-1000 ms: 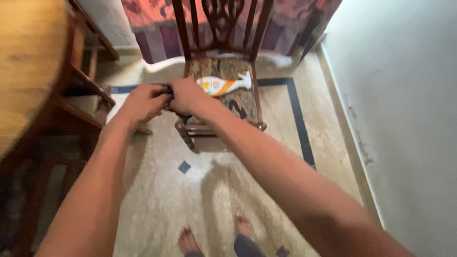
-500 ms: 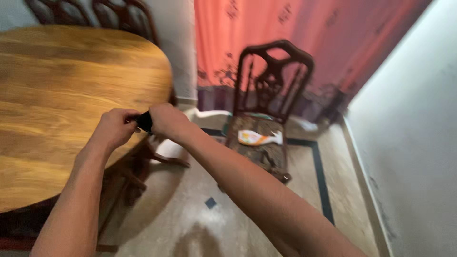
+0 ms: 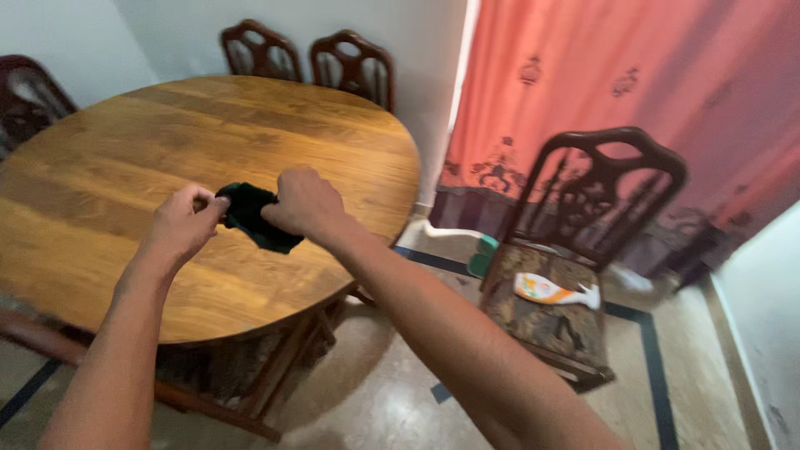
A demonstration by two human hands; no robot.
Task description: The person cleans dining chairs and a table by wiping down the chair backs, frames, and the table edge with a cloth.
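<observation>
Dark cloth (image 3: 254,218) pinched between left hand (image 3: 179,225) and right hand (image 3: 304,202), held over round wooden table (image 3: 108,167); spray bottle (image 3: 554,291) lies apart on chair (image 3: 558,312).

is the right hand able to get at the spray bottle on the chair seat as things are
Probably not without stepping over. The right hand is up over the wooden table, gripping the dark cloth together with the left hand. The spray bottle lies on the chair off to the right, with open floor between.
</observation>
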